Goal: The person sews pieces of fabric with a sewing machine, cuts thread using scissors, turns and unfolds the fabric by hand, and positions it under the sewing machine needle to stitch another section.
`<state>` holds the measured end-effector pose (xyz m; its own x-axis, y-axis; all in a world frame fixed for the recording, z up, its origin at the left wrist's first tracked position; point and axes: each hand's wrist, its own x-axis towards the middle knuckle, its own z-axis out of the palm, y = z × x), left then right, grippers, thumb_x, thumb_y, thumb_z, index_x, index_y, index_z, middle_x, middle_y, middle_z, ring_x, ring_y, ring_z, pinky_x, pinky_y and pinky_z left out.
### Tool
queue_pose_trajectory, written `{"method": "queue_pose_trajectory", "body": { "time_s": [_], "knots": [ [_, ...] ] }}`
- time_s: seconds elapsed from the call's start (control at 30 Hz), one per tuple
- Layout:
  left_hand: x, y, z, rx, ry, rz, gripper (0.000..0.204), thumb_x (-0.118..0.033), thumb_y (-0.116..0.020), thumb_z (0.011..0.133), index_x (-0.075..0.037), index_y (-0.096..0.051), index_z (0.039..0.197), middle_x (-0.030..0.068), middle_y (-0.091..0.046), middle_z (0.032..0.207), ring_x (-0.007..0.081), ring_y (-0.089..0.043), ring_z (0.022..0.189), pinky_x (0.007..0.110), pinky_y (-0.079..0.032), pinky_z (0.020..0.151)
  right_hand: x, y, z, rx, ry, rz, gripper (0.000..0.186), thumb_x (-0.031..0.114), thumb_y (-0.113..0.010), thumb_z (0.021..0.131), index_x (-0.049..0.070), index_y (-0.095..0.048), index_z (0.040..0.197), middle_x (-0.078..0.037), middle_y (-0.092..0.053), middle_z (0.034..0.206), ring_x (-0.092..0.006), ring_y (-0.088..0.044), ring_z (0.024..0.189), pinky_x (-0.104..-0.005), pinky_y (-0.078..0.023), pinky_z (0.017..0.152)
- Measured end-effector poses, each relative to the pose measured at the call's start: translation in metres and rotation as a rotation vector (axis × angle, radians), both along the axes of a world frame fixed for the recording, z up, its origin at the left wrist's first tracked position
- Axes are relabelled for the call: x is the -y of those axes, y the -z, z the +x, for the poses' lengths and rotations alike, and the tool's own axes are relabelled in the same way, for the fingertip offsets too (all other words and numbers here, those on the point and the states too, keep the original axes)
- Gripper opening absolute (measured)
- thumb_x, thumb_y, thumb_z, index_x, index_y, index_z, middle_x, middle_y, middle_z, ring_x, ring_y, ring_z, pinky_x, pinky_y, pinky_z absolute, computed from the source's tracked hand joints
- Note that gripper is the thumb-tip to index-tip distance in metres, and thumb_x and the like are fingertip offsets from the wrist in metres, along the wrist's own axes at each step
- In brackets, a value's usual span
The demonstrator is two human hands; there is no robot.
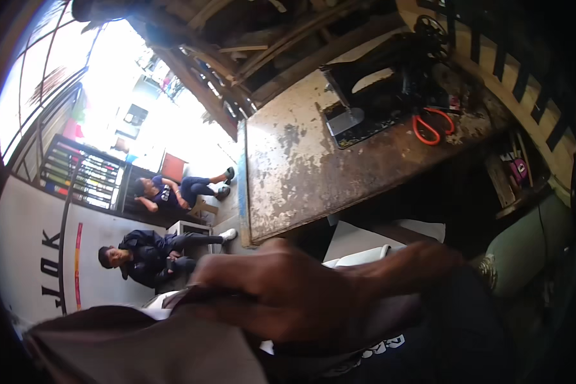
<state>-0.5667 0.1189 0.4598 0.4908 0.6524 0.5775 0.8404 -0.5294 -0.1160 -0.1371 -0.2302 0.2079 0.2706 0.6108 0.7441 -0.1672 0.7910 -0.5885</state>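
Observation:
A piece of dark brown-grey cloth spreads across the lower left, close to me. My right hand reaches in from the right with its fingers closed on the cloth, bunching its upper edge. The fingertips are partly hidden and slightly blurred. More of the dark fabric hangs under the wrist. My left hand does not show; the cloth fills the area where it could be.
Beyond my hand stands a worn wooden table bearing a black sewing machine and orange-handled scissors. An open drawer juts at the right. Two people sit at the left; one is nearer.

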Motion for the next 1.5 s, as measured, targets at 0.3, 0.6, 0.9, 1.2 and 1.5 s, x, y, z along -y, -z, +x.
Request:
{"method": "queue_pose_trajectory", "body": {
  "time_s": [0.3,0.6,0.9,1.2,1.5],
  "knots": [
    [-0.079,0.323,0.556,-0.228,0.573,-0.211,0.026,-0.021,-0.054,0.098,-0.013,-0.067,0.119,0.0186,-0.067,0.106,0.0388,-0.066,0.105,0.049,-0.054,0.085,0.171,0.122,-0.031,-0.400,0.110,-1.255,0.018,0.022,-0.068,0.100,0.007,-0.061,0.108,-0.006,-0.071,0.072,-0.0132,-0.071,0.065,-0.0294,-0.055,0.058],
    [0.002,0.525,0.758,0.197,1.105,-0.296,0.022,-0.008,-0.063,0.086,-0.012,-0.071,0.106,0.0171,-0.062,0.097,0.0396,-0.065,0.096,0.053,-0.051,0.079,0.223,0.228,-0.106,-0.621,0.245,-1.437,0.028,0.018,-0.065,0.101,0.001,-0.062,0.123,-0.005,-0.068,0.106,-0.0130,-0.062,0.094,-0.0297,-0.051,0.082],
    [-0.016,0.518,0.752,0.118,0.778,-0.327,0.029,-0.007,-0.069,0.081,-0.003,-0.064,0.109,0.0221,-0.059,0.117,0.0421,-0.063,0.103,0.051,-0.054,0.085,0.209,0.228,-0.009,-0.512,-0.200,-1.350,0.036,0.024,-0.069,0.099,0.001,-0.063,0.126,-0.007,-0.071,0.101,-0.0135,-0.066,0.089,-0.0336,-0.054,0.075],
    [0.023,0.515,0.726,0.168,0.652,-0.568,0.036,-0.019,-0.052,0.095,-0.004,-0.066,0.124,0.0215,-0.060,0.131,0.0407,-0.056,0.127,0.048,-0.046,0.106,0.150,0.209,0.119,0.251,0.368,-1.543,0.025,0.027,-0.067,0.100,0.006,-0.072,0.111,-0.014,-0.076,0.089,-0.0220,-0.075,0.080,-0.0352,-0.058,0.074],
    [0.030,0.535,0.682,0.194,0.871,-0.410,0.034,-0.016,-0.053,0.098,0.001,-0.059,0.127,0.0236,-0.058,0.134,0.0432,-0.051,0.131,0.049,-0.040,0.113,0.036,0.246,0.092,-0.084,0.197,-1.276,0.044,0.040,-0.068,0.100,0.001,-0.062,0.082,-0.005,-0.050,0.064,-0.0055,-0.045,0.066,-0.0309,-0.042,0.060]
  ]
}}
